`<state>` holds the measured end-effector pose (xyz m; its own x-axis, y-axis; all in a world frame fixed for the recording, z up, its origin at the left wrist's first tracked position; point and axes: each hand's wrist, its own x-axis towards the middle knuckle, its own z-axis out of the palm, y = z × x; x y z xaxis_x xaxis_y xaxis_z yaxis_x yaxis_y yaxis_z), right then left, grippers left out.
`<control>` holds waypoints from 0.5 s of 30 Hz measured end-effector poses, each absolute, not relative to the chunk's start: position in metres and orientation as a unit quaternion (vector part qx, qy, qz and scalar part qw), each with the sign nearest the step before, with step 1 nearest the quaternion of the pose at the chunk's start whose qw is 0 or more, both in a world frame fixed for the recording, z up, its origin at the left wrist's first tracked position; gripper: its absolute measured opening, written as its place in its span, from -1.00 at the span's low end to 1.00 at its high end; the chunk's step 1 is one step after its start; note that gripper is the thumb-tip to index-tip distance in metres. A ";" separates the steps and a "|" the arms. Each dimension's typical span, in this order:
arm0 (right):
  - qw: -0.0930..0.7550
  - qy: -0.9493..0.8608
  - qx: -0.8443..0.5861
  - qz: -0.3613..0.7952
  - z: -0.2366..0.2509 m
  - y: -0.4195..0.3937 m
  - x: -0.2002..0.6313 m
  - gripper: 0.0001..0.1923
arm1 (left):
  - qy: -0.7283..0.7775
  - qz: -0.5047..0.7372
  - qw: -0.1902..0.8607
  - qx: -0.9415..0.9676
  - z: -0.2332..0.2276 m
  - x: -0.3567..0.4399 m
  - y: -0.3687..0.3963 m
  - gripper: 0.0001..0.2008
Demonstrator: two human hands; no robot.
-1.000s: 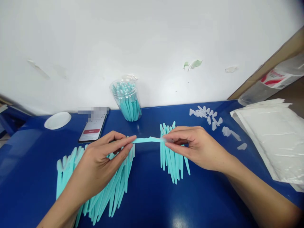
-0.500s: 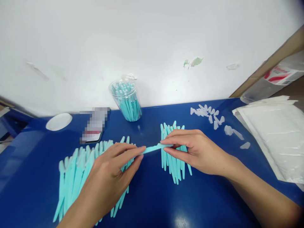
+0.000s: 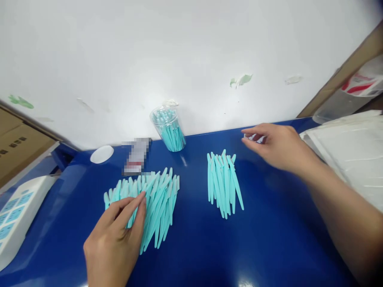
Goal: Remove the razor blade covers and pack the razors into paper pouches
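Now your left hand [image 3: 115, 235] is over the big stick pile [image 3: 161, 207]; I can't tell if it pinches one. Your right hand [image 3: 278, 145], spread a little, is by clear bits [image 3: 258, 138].

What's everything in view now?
table: one, blue, centre
wall: one, white, behind
large stick pile: many, turquoise, left
small stick pile: many, turquoise, centre
cup: one, clear, back
sticks: many, turquoise, inside cup
phone: one, greyish, back left
disc: one, white, back left
caps: uncountable, whitish, back right
bottle: one, clear, far right
packets: uncountable, white, right
cardboard: two areas, brown, sides
power strip: one, white-blue, left
scraps: several, green-white, wall
left hand: one, bare, over large pile
right hand: one, bare, near caps
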<state>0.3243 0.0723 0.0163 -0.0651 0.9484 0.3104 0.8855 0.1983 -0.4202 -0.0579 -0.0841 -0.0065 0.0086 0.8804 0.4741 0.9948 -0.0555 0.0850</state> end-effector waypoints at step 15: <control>0.006 -0.848 -0.527 0.060 0.007 0.169 0.363 -0.72 | -0.614 -0.037 -0.114 -0.780 0.013 0.074 -0.007 -0.65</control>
